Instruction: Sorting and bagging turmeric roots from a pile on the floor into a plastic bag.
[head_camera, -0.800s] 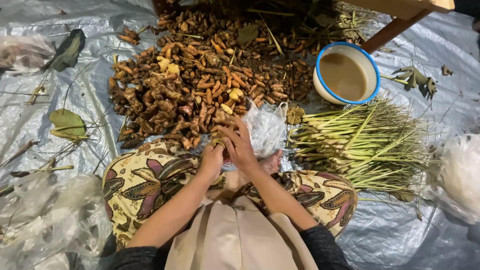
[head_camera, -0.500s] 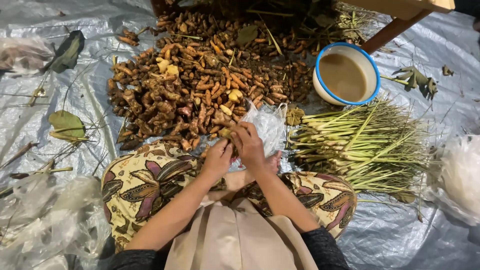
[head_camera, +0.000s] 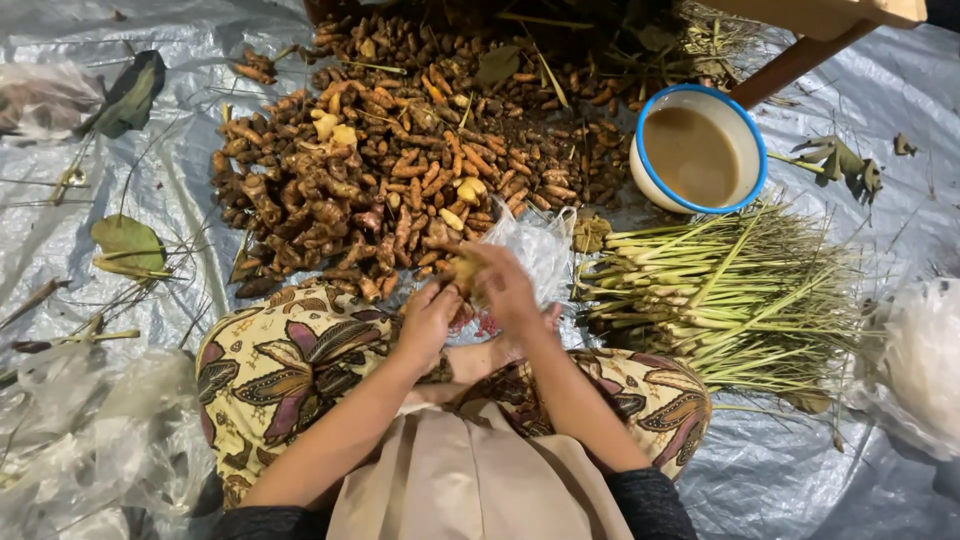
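Note:
A big heap of brown and orange turmeric roots (head_camera: 400, 170) lies on the grey plastic sheet (head_camera: 820, 480) in front of me. Both hands meet just below the heap, over my patterned lap. My left hand (head_camera: 425, 322) and my right hand (head_camera: 505, 285) together grip one pale yellow root piece (head_camera: 464, 272). Right behind the hands sits a crumpled clear plastic bag (head_camera: 535, 245), partly hidden by my right hand.
A blue-rimmed white bowl (head_camera: 745, 130) of brown water stands at the back right. A bundle of lemongrass stalks (head_camera: 730, 295) lies to my right. Plastic bags (head_camera: 920, 365) sit at both sides. Loose leaves (head_camera: 128, 240) lie at the left, a wooden leg (head_camera: 790, 65) at the top right.
Both hands have drawn back from the edge of the heap toward my lap, carrying the root piece with them.

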